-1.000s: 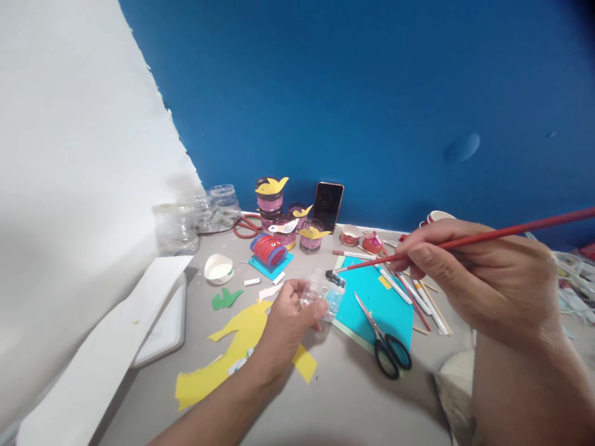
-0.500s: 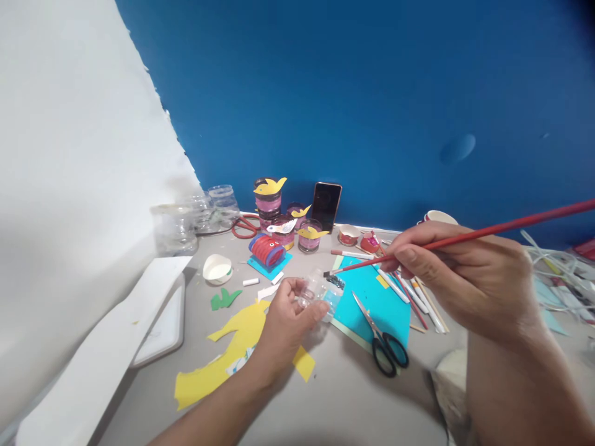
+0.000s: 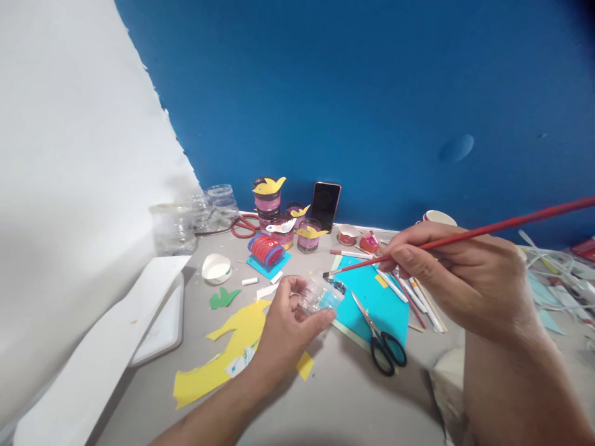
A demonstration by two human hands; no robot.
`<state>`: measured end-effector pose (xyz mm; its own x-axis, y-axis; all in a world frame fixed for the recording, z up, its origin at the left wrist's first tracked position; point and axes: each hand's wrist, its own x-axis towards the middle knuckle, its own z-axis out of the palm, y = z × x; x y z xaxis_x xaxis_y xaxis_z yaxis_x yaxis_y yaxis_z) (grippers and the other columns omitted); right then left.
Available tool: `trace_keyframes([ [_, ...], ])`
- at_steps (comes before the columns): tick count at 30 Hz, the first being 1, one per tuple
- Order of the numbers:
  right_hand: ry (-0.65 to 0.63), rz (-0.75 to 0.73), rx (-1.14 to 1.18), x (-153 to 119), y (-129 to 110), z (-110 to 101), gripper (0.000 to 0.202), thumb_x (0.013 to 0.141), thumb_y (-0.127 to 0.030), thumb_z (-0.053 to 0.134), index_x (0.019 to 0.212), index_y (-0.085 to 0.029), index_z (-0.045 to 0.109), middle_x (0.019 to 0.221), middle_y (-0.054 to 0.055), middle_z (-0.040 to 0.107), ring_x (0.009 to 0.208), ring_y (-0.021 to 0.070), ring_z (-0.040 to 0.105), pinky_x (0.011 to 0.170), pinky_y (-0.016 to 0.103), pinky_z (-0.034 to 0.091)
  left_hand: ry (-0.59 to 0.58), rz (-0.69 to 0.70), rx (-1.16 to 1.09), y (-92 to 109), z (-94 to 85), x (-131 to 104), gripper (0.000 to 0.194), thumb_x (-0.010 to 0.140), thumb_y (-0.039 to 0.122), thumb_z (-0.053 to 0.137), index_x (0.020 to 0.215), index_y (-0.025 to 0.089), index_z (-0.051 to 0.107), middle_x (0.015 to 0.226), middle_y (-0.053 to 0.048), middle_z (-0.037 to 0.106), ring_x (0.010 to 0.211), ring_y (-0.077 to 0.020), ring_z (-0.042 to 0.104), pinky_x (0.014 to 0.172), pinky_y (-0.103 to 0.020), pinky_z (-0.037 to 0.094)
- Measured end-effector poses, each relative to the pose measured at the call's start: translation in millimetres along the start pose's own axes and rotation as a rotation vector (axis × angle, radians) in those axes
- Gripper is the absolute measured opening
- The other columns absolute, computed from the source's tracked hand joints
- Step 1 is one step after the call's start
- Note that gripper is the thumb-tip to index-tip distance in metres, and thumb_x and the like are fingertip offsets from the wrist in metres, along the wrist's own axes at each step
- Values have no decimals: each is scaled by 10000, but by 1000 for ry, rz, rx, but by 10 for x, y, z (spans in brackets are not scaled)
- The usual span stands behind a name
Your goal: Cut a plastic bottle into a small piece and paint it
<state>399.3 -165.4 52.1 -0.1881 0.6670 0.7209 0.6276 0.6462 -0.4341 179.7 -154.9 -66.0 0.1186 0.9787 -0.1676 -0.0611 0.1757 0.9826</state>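
Note:
Between the thumb and fingers of my left hand (image 3: 297,319) is a small clear plastic cup (image 3: 320,296), tilted on its side, with a black patch on its far edge. My right hand (image 3: 453,272) is closed around a red paintbrush (image 3: 469,233) in a pen-like grip. The brush's dark bristles lie at the cup's upper rim, near the black patch; whether they touch it I cannot tell. Beneath the brush is a turquoise sheet (image 3: 388,316), with black-handled scissors (image 3: 379,337) across its lower part. Yellow paper (image 3: 242,328) lies left of the cup, partly behind my left forearm.
Painted jars with paper birds (image 3: 268,201) and a phone (image 3: 325,204) stand along the blue wall. A red-and-blue roll (image 3: 266,249) and a white paper cup (image 3: 216,269) sit further left. Markers (image 3: 418,296) lie below my right hand. A white strip (image 3: 102,347) leans over a tray (image 3: 162,328).
My left hand has turned the cup slightly, so its black patch sits a little lower. The brush stays close to the rim, and my right hand has shifted slightly left.

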Motion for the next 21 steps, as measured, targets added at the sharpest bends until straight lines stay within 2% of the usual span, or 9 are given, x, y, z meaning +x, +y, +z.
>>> trace_keyframes([
  [4, 43, 8, -54, -26, -5, -55, 161, 969, -224, 701, 815, -259, 736, 758, -48, 758, 650, 111, 703, 606, 227, 555, 1, -8, 70, 31, -5, -18, 553, 659, 404, 904, 1047, 242, 545, 899, -13, 687, 765, -222, 650, 670, -312, 462],
  [7, 32, 0, -96, -20, -19, -76, 168, 972, -244, 703, 811, -277, 742, 756, -47, 759, 639, 118, 698, 592, 239, 548, -11, -7, 76, 39, -16, -7, 541, 687, 417, 878, 1063, 244, 528, 934, -21, 698, 780, -226, 664, 692, -321, 475],
  [12, 6, 28, -17, -11, -21, -39, 145, 973, -259, 689, 848, -296, 753, 765, -25, 760, 634, 162, 706, 580, 299, 557, -24, -3, 105, 52, 1, -14, 547, 700, 438, 865, 1072, 244, 515, 918, -16, 689, 786, -225, 659, 707, -329, 477],
  [16, 24, 36, -14, -26, -24, -40, 150, 974, -263, 690, 849, -305, 760, 780, -23, 766, 620, 163, 706, 567, 305, 559, -3, 32, 152, 62, 7, -25, 533, 704, 442, 864, 1062, 245, 521, 889, 0, 670, 765, -213, 642, 684, -315, 463],
  [21, 54, 41, -101, -28, -44, -86, 181, 974, -262, 696, 805, -303, 748, 761, -32, 762, 651, 162, 711, 572, 297, 554, 0, -6, 124, 37, -26, 3, 549, 714, 435, 849, 1097, 246, 505, 940, -18, 697, 773, -213, 656, 702, -321, 477],
])
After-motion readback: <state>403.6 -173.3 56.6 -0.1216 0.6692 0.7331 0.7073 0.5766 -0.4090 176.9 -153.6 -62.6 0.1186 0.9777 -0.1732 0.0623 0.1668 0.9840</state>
